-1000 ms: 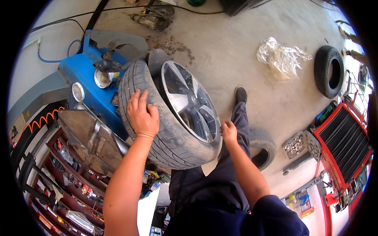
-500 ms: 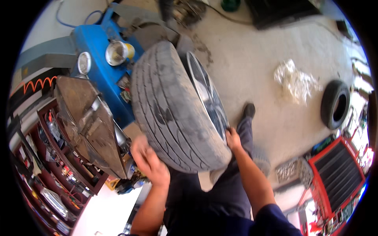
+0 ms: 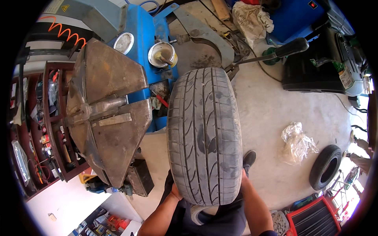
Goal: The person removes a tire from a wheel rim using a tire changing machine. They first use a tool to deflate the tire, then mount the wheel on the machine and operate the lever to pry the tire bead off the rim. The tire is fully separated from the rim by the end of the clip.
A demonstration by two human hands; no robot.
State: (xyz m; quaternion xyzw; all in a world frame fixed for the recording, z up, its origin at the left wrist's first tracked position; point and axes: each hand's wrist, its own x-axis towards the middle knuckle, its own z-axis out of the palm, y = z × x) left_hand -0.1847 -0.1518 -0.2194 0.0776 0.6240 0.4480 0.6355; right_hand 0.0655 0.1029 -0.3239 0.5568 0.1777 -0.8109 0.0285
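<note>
A car wheel (image 3: 204, 137) with a grey, worn tread stands upright before me, its tread turned toward my view and its rim hidden. My left hand (image 3: 176, 192) grips its lower left side, the fingers mostly covered by the tyre. On the lower right side, my right hand (image 3: 244, 180) holds it too, with the fingers out of sight behind the sidewall. Left of the wheel is the brown metal turntable (image 3: 114, 122) of a blue tyre-changing machine (image 3: 136, 23). A paste bucket (image 3: 162, 55) with a brush in it sits on that machine, beside a white round lid (image 3: 123, 43).
A long black-handled lever (image 3: 291, 48) juts out beyond the wheel's top. Clear plastic wrap (image 3: 297, 143) and a loose tyre (image 3: 325, 167) lie on the floor at right, near a red cart (image 3: 315, 218). Tool drawers (image 3: 59, 129) line the left; a blue-and-black machine (image 3: 315, 70) stands far right.
The wheel has turned from tilted, with its rim showing, to upright with the tread facing me. My left hand, previously off the tyre with fingers spread, now grips its side. The view has shifted left.
</note>
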